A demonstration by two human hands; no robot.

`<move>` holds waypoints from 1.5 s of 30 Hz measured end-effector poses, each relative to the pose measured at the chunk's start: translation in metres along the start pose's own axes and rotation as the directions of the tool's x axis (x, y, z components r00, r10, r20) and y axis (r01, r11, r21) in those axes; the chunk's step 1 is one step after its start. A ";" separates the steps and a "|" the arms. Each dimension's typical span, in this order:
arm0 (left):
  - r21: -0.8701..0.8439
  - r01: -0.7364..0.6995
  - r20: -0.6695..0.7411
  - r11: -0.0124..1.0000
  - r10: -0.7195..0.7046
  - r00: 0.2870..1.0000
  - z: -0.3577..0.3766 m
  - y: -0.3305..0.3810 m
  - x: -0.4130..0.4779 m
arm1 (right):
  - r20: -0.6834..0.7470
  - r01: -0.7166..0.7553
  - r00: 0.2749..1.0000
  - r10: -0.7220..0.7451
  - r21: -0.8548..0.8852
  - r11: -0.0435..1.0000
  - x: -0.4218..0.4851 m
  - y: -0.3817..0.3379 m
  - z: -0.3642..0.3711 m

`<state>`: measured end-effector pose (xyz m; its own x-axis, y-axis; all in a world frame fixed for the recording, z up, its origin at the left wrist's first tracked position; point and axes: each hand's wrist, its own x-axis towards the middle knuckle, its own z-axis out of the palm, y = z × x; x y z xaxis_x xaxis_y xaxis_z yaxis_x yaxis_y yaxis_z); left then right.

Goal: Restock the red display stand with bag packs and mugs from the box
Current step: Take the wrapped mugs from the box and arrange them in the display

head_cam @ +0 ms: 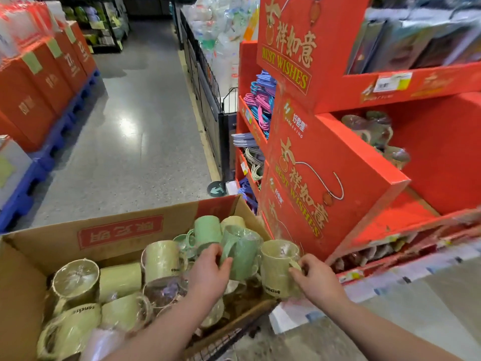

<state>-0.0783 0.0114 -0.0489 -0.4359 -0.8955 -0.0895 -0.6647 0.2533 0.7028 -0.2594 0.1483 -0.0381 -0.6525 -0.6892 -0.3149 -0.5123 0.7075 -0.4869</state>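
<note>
- Holding two film-wrapped mugs by their handles: left grip (208, 267) curls round the green mug (242, 254), right grip (316, 274) pinches the yellow mug (277, 267), with the box (52, 243) beneath them.
- Slick film may let one slip, or they may clash while swinging toward the red display stand (364, 165), right of the right grip.

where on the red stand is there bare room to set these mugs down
The middle shelf floor is bare, between the red side panel, the front lip and the wrapped mugs at the back. Crowded: the top shelf of bag packs, the hangers and the cardboard box.
</note>
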 end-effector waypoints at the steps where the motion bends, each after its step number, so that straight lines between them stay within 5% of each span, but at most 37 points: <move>1: -0.006 -0.012 0.004 1.000 0.012 1.000 0.006 0.005 -0.006 | -0.011 -0.003 1.000 0.003 0.012 1.000 -0.005 0.009 -0.004; 26: -0.092 -0.214 0.155 0.973 0.226 0.962 0.200 0.239 -0.173 | -0.251 -0.143 0.949 0.190 0.192 0.971 -0.129 0.295 -0.167; 45: -0.180 -0.225 0.158 0.958 0.254 0.954 0.277 0.337 -0.063 | -0.326 -0.149 0.923 0.204 0.186 0.971 -0.014 0.334 -0.265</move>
<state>-0.4427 0.2547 -0.0015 -0.6805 -0.7325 -0.0188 -0.4293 0.3777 0.8204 -0.5698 0.4358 0.0197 -0.8888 -0.4411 -0.1241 -0.2968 0.7604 -0.5777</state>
